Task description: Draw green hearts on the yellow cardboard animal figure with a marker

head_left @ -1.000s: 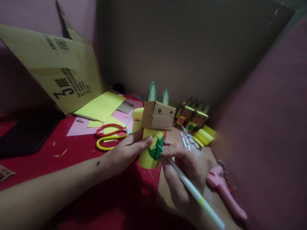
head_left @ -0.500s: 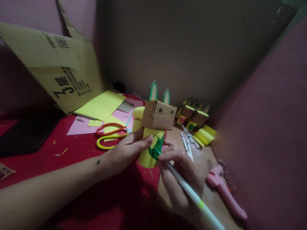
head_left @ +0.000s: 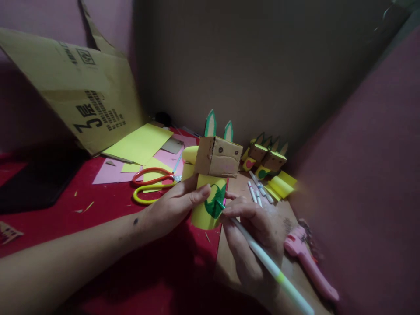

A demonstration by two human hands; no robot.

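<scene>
My left hand [head_left: 177, 197] is closed round a cardboard and paper bunny figure [head_left: 226, 158], its thumb on the front of the yellow paper body. The figure has a box-shaped brown head with a drawn face and two upright ears edged in green. On its body a partly filled green heart [head_left: 215, 205] shows. Pinched in my right hand [head_left: 251, 238] is a white marker [head_left: 262, 256] with a yellow-green band. Its green tip meets the heart near the lower right edge.
Scissors [head_left: 154, 199] with red and yellow handles lie left of the figure, beside yellow paper [head_left: 141, 142]. A cardboard box [head_left: 108, 78] stands behind. To the right are similar figures [head_left: 262, 159], several markers [head_left: 257, 192], folded yellow paper [head_left: 280, 186] and a pink glue gun [head_left: 310, 264].
The marker tip and my right hand have shifted slightly right and up across the heart. More of the heart's lower part appears green. My left hand keeps its hold on the figure.
</scene>
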